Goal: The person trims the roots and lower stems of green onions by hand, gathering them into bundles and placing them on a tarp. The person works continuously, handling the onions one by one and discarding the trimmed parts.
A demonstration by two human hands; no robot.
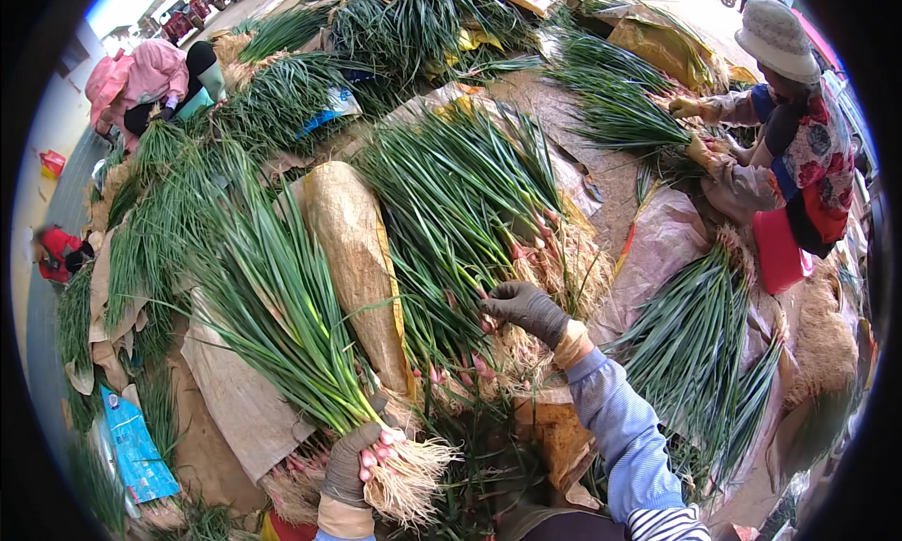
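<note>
My left hand [350, 463], in a grey work glove, is closed around a bunch of spring onions [310, 358] just above their pink bulbs. The pale roots spread to the right of the hand, and the green leaves point up and left. My right hand [525, 312], also gloved, is at the near edge of a large heap of spring onions [451, 189]. Its thumb and fingertips come close together beside a stem; whether they grip it is not clear. Between the held bunch and the heap lies a folded woven sack [356, 259].
A person in a pale hat [810, 139] sits at the right, both gloved hands on spring onions. A person in pink [151, 76] bends over bundles at the upper left; another wears red [60, 252]. More spring onions [697, 351] lie to my right. A blue printed bag [137, 446] lies lower left.
</note>
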